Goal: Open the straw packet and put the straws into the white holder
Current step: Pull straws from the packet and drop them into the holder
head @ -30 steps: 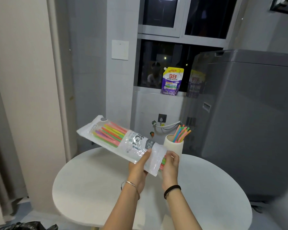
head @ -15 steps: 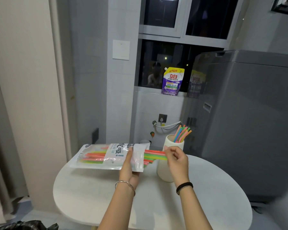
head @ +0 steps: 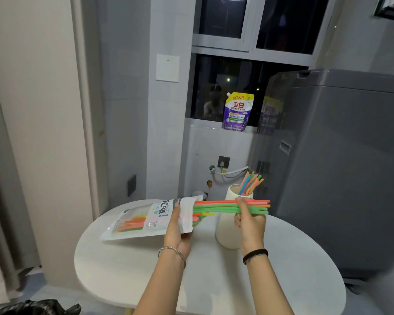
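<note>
Further out of the straw packet [head: 150, 220] than half a second ago, the bunch of straws [head: 216, 206] now reaches past your right hand [head: 250, 220], with the far ends sticking out beyond your fingers. Your right hand is closed around this bunch, thumb on top. Your left hand [head: 176, 228] grips the open end of the packet and holds it nearly level, a little above the table [head: 214, 280].

Some straws remain inside the packet, on the far side of your left hand; a few short ends show just at its mouth. The white holder [head: 229, 223] stands directly behind your right hand, partly hidden by it, and it already carries several straws [head: 250, 183] that lean to the right.

I judge that the packet is already open and you are in the middle of a transfer. The tails of the bunch are not yet free of the packet, so a little more pull to your right seems needed before you can turn it upright over the holder.
</note>
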The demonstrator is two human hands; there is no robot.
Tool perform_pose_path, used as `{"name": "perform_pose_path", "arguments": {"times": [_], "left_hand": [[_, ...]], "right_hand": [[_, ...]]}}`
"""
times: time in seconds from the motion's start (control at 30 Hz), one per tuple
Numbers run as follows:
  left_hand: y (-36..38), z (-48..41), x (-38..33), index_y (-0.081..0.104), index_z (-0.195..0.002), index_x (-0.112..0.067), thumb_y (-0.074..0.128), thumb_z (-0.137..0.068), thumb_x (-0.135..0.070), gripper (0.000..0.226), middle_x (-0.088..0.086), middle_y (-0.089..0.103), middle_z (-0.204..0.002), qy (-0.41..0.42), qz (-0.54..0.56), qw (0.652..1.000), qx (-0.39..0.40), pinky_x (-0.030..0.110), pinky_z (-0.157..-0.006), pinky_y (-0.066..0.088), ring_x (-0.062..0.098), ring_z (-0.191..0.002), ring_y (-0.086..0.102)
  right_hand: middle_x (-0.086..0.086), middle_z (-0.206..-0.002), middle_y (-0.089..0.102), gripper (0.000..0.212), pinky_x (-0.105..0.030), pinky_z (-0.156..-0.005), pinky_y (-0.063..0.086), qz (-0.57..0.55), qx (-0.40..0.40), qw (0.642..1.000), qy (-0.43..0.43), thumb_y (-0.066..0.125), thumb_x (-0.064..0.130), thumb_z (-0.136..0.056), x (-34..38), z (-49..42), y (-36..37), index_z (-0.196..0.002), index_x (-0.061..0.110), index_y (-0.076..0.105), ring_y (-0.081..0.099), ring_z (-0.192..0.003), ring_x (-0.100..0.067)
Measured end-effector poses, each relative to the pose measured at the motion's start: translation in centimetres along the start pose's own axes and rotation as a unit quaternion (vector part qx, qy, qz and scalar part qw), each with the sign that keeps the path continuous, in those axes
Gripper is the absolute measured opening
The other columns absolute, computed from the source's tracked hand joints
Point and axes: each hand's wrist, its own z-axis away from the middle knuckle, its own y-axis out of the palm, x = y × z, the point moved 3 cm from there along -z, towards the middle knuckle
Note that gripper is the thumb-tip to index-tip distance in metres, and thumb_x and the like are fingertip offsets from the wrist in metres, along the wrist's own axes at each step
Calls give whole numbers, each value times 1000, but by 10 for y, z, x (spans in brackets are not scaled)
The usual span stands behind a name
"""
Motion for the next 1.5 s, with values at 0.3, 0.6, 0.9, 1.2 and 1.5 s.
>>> {"name": "perform_pose_path", "arguments": {"times": [0.3,0.6,0.9,1.2,1.5], "left_hand": [[9,10,6,55,-124,-9,55,-94,-8,30,9,67,-97,-33,22,999,-15,23,-47,56,16,-69,69],[8,9,5,62,-100,-8,57,-93,-7,8,5,71,-82,-40,43,998,-27,27,-48,58,14,-58,71],[8,11,1,61,-90,-12,57,-94,-10,5,0,73,-60,-37,43,998,-39,19,-40,52,9,-44,67],[12,14,2,60,-98,-14,58,-93,-7,8,0,73,-75,-23,49,998,-33,20,-42,53,7,-49,69],[10,12,-4,60,-87,-14,57,-94,-9,9,-4,72,-55,-22,38,998,-36,18,-40,51,7,-45,67]], "right_hand": [[2,-51,39,11,-15,-42,29,60,96,993,-26,61,20,-89,-12,10,14,-81,13,64,33,-44,-8],[-1,-53,52,25,-24,-47,41,30,-54,994,-94,54,19,-92,4,2,-2,-68,19,60,49,-43,-7],[7,-47,50,32,-19,-46,41,87,-103,954,-267,48,23,-95,79,-40,-26,-64,17,55,47,-42,-5],[-8,-61,61,36,-25,-52,44,318,-8,884,-342,47,26,-94,119,-77,9,-70,2,60,57,-55,-16],[-14,-71,67,36,-37,-61,56,475,66,829,-288,48,33,-93,100,-93,35,-76,4,63,66,-67,-29]]}}
